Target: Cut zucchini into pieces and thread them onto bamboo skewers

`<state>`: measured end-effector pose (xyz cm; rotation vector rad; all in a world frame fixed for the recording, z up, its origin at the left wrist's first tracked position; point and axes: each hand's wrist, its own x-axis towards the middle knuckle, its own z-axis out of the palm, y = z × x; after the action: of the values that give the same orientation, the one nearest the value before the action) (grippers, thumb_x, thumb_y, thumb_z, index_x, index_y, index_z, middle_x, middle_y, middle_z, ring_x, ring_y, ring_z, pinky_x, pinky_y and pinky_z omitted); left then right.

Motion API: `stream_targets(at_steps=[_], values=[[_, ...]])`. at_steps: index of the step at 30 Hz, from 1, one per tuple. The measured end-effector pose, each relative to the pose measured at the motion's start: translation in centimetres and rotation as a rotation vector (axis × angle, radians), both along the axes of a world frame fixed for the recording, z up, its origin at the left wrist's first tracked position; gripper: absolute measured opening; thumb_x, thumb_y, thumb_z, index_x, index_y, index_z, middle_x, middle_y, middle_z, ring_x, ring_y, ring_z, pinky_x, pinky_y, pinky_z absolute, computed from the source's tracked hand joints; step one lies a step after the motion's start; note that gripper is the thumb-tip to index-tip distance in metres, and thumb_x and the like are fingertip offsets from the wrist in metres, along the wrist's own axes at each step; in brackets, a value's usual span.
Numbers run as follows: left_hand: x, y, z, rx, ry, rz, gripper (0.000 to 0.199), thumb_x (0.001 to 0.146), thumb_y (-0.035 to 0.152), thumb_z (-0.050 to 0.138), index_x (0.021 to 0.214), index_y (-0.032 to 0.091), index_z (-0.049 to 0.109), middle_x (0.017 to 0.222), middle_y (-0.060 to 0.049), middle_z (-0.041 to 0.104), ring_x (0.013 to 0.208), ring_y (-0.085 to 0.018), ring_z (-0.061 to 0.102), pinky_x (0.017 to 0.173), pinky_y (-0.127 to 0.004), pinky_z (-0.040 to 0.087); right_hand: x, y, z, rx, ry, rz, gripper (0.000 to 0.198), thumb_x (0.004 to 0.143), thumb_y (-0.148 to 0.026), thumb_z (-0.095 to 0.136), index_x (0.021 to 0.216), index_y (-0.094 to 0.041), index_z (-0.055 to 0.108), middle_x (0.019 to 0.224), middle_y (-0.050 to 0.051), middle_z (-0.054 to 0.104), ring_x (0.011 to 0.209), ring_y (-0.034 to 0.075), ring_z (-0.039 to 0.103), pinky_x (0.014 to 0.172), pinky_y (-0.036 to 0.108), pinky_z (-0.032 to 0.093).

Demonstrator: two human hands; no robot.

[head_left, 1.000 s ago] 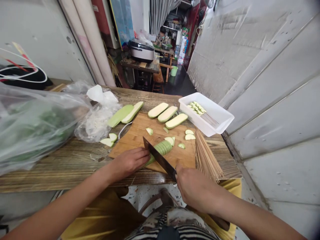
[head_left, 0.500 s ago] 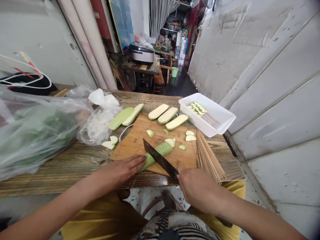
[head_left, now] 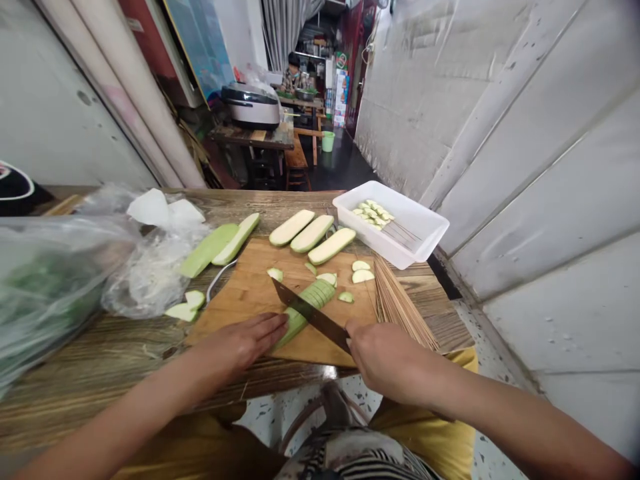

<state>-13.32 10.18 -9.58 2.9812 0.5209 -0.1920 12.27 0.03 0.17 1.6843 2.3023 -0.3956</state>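
A pale green zucchini half (head_left: pixel 293 328) lies cut side down on the wooden cutting board (head_left: pixel 240 293), its far part sliced thin with the slices still side by side. My left hand (head_left: pixel 250 341) is closed over its uncut near end, fingertips pressed on it. My right hand (head_left: pixel 383 353) grips the handle of a kitchen knife (head_left: pixel 317 319), whose dark blade crosses the zucchini just ahead of my left fingers. Loose slices (head_left: pixel 346 297) are scattered on the board. Three halved zucchinis (head_left: pixel 311 233) rest cut side up at its far edge.
Bamboo skewers (head_left: pixel 400 303) lie right of the board. Behind them, a white plastic tub (head_left: pixel 425 233) holds skewered slices. More zucchini halves (head_left: pixel 207 250) and plastic bags (head_left: pixel 55 267) are on the left. A person (head_left: pixel 294 75) sits at a far table; a wall (head_left: pixel 545 200) runs along the right.
The view has turned slightly right, so the scene sits further left. The knife is a little nearer my left fingers along the zucchini. Both hands keep their holds.
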Motion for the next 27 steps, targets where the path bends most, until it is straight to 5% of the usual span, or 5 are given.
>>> stream_targets(at_steps=[7, 13, 27], values=[[0.7, 0.1, -0.4, 0.051, -0.106, -0.028, 0.045, 0.085, 0.009, 0.038, 0.130, 0.015, 0.046, 0.136, -0.012, 0.048, 0.125, -0.022, 0.044, 0.100, -0.033, 0.040, 0.6, -0.9, 0.4, 0.059, 0.026, 0.021, 0.015, 0.089, -0.013, 0.040, 0.086, -0.013, 0.054, 0.056, 0.007, 0.065, 0.048, 0.021, 0.062, 0.040, 0.027, 0.021], [1.8, 0.6, -0.9, 0.172, -0.278, -0.097, 0.036, 0.084, 0.009, 0.037, 0.115, 0.013, 0.056, 0.114, -0.013, 0.062, 0.109, -0.023, 0.054, 0.093, -0.036, 0.046, 0.0, -2.0, 1.1, 0.063, -0.073, 0.062, 0.008, 0.085, -0.012, 0.045, 0.087, -0.013, 0.052, 0.052, 0.004, 0.062, 0.042, 0.019, 0.059, 0.038, 0.028, 0.014], [2.5, 0.6, -1.7, 0.207, -0.475, -0.118, 0.034, 0.086, 0.013, 0.034, 0.111, 0.017, 0.056, 0.105, -0.012, 0.063, 0.101, -0.022, 0.055, 0.084, -0.037, 0.050, 0.0, -1.7, 2.2, -0.038, -0.027, 0.008, 0.012, 0.086, -0.010, 0.043, 0.090, -0.012, 0.054, 0.052, 0.004, 0.063, 0.042, 0.018, 0.058, 0.038, 0.026, 0.017]])
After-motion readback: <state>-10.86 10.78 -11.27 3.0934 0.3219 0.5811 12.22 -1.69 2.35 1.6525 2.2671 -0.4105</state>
